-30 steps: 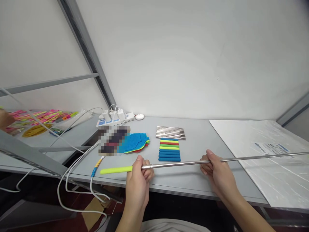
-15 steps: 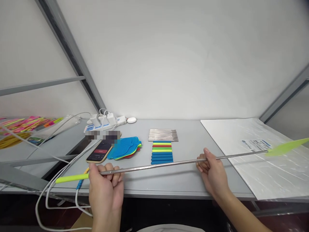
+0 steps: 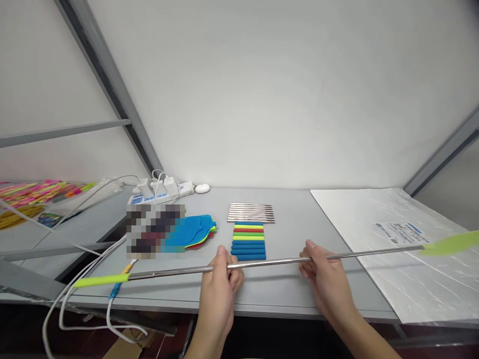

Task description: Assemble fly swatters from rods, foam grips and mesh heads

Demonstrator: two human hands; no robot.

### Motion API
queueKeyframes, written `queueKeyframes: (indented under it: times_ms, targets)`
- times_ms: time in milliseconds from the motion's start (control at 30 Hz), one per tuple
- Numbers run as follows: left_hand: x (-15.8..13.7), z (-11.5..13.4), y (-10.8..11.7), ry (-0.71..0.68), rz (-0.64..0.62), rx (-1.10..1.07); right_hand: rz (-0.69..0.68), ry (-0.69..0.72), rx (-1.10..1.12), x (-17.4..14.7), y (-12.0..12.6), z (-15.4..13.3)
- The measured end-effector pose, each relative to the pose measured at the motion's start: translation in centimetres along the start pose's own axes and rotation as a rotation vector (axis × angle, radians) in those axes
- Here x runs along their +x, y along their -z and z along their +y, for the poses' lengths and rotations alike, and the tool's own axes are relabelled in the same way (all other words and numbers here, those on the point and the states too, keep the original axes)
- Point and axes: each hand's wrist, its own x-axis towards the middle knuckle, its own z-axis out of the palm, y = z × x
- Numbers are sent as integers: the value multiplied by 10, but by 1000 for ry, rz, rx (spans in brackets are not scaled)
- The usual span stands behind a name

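Observation:
A telescopic fly swatter [image 3: 267, 262] with a metal rod, a yellow-green grip at the left and a yellow-green paddle at the right lies across both hands, extended above the table. My left hand [image 3: 220, 281] is closed around the middle of the rod. Farther right, my right hand [image 3: 329, 279] pinches the rod on the paddle side. Beyond the rod, several blue, green, yellow and red grip sleeves [image 3: 248, 242] lie in a row. Behind these is a row of metal rods [image 3: 250, 213]. A stack of swatter heads [image 3: 192, 230], blue on top, sits to the left.
A power strip [image 3: 160, 194] with chargers and white cables [image 3: 62, 309] occupies the left side. A white wrapped sheet [image 3: 374, 269] covers the table's right. Colourful pieces [image 3: 41, 192] lie on the left shelf, beside a metal frame [image 3: 108, 85]. Pixelation hides an area near the swatter heads.
My left hand has slid right along the rod, from beside the yellow-green grip to the middle. The right hand keeps its hold, and the swatter sits slightly lower in view.

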Motion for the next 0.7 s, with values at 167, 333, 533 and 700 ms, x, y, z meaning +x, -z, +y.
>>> queueKeyframes:
  times_ms: [167,333,533,700]
  targets:
    - [-1,26,11,-69,39,-48,71,-10,17,0,10,-18]
    - [9,44,34,-138,113,-98,210,15,85,10,18,-31]
    - [23,66,52,-251,203,-120,177,60,144,18,14,-37]
    - [26,64,46,-272,190,-93,220,101,146,22,22,-42]
